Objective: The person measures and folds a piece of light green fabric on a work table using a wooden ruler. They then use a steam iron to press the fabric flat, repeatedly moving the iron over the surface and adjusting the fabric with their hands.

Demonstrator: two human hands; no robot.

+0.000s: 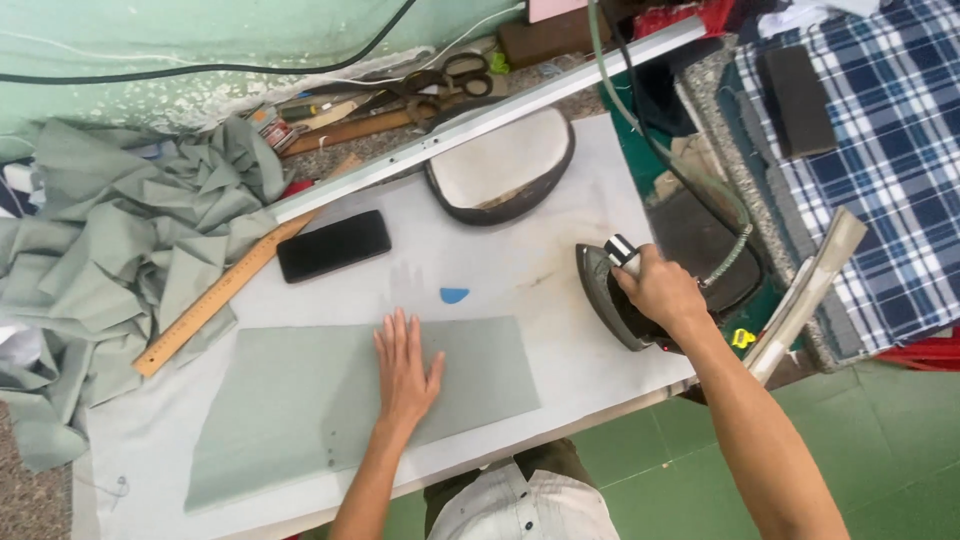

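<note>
A flat grey-green trapezoid piece of cloth (300, 410) lies on the white padded ironing surface (540, 265), along its near edge. The left hand (405, 372) rests palm down on the right half of that cloth, its fingers (392, 335) spread wide and flat, holding nothing. To the right of the cloth, at the surface's right edge, the right hand (660, 292) has its fingers wrapped around the handle of a dark grey steam iron (612, 298), which sits on the surface. Just beyond the cloth lies a small blue teardrop chalk (454, 295); farther back are a black rectangular phone (333, 245) and an oval white-padded pressing cushion (500, 168). A long wooden ruler (215, 300) runs diagonally off the cloth's far left corner, beside a crumpled heap of grey-green fabric (110, 260).
</note>
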